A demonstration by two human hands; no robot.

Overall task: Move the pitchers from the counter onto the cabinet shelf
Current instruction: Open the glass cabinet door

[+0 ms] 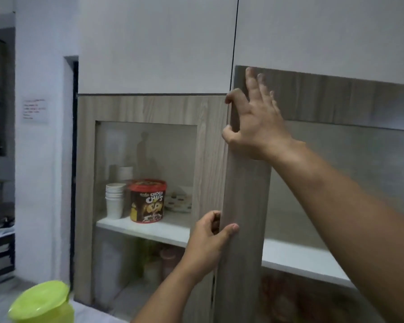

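Left hand [208, 236] and right hand [257, 122] grip the door [245, 206] edge; pitcher [42, 304] looks light, slick plastic, so grab its body.

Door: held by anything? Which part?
Both hands hold the door by its free vertical edge: left hand low, fingers curled behind it; right hand high, thumb hooked over it, fingers spread on the face.

Lime-green pitcher [41, 304] with a round lid of the same green, upright at the lower left, base cut off by the picture's edge, close over the pale desk [91, 314] near the cabinet's foot. White cabinet shelf [301, 259] level, well above the pitcher, seen through the glass of the wood-framed cabinet door [243, 206], swung ajar
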